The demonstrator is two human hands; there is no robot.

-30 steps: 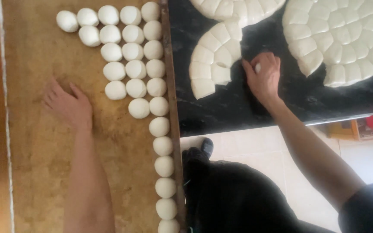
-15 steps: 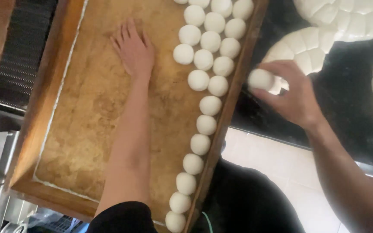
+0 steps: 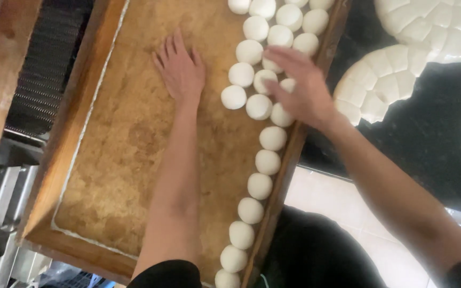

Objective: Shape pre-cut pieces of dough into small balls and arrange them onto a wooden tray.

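A wooden tray (image 3: 79, 140) with a crumb-coloured floor holds several white dough balls (image 3: 268, 161) in rows at its far end and in a single line down its right edge. My left hand (image 3: 180, 69) lies flat, palm down, on the bare tray floor just left of the balls. My right hand (image 3: 301, 90) reaches over the tray's right rim and covers the cluster of balls, with one dough ball (image 3: 288, 84) showing under its fingers. That hand is blurred.
A black counter (image 3: 428, 138) to the right of the tray carries a cut, segmented piece of white dough (image 3: 380, 80) and a larger cut round (image 3: 433, 26) beyond it. A dark wire rack (image 3: 44, 69) lies left of the tray, pale floor tiles (image 3: 337, 202) below.
My right hand took a dough ball from the cut dough on the counter and brought it left over the tray's balls. My left hand stayed flat on the tray.
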